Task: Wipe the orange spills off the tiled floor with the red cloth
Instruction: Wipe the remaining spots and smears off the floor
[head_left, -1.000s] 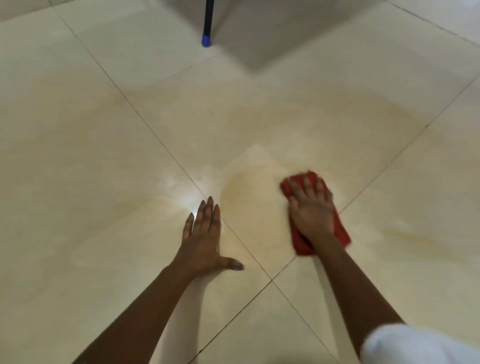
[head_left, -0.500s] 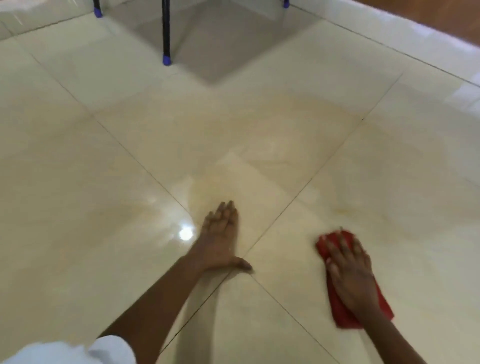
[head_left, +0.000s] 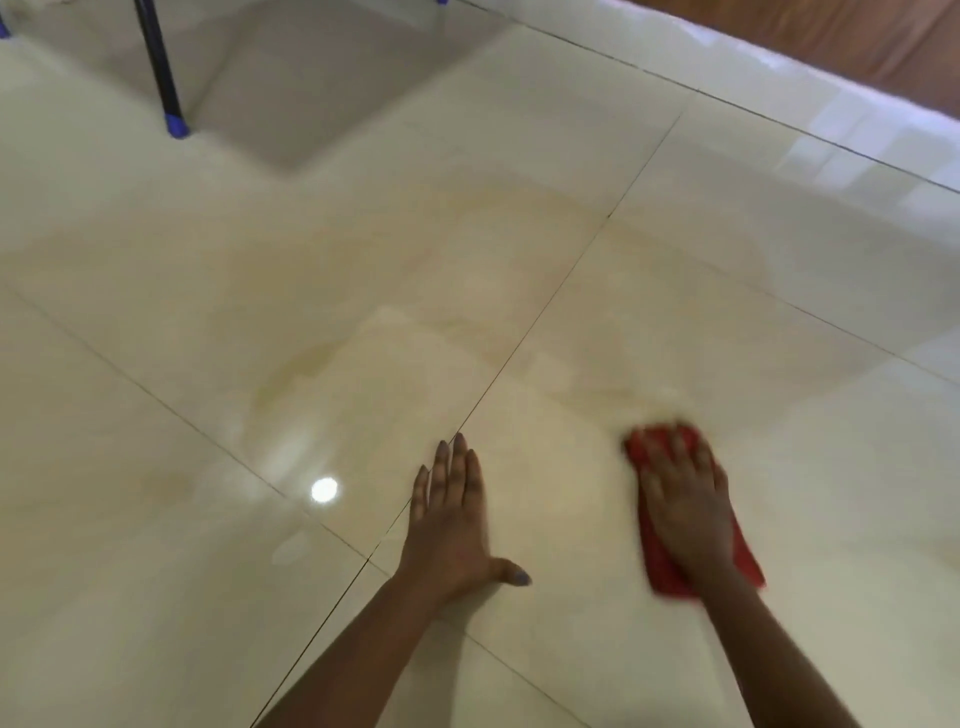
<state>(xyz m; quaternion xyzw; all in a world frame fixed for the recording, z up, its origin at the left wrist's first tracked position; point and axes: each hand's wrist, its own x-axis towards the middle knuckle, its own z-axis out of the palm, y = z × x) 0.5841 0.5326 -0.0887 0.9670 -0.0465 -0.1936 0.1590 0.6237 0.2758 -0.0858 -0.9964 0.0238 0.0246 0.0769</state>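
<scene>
A red cloth (head_left: 748, 569) lies flat on the glossy cream tiled floor (head_left: 156, 571) at the lower right. My right hand (head_left: 685, 509) presses down on it with straight, spread fingers and covers most of it. My left hand (head_left: 452, 519) rests flat on the floor to the left of the cloth, fingers straight, thumb out to the right. Faint orange smears (head_left: 597, 322) tint the tiles ahead of both hands, and a paler ring (head_left: 291, 374) shows to the left.
A dark furniture leg with a blue foot (head_left: 174, 124) stands at the far left, another blue foot at the left edge. A white skirting edge (head_left: 857, 124) and brown surface (head_left: 831, 36) run along the far right. A light glare spot (head_left: 324, 489) shines left of my left hand.
My right hand has slid the cloth from the tile joint out to the right. The view has tilted up and right, so the furniture leg and skirting show more.
</scene>
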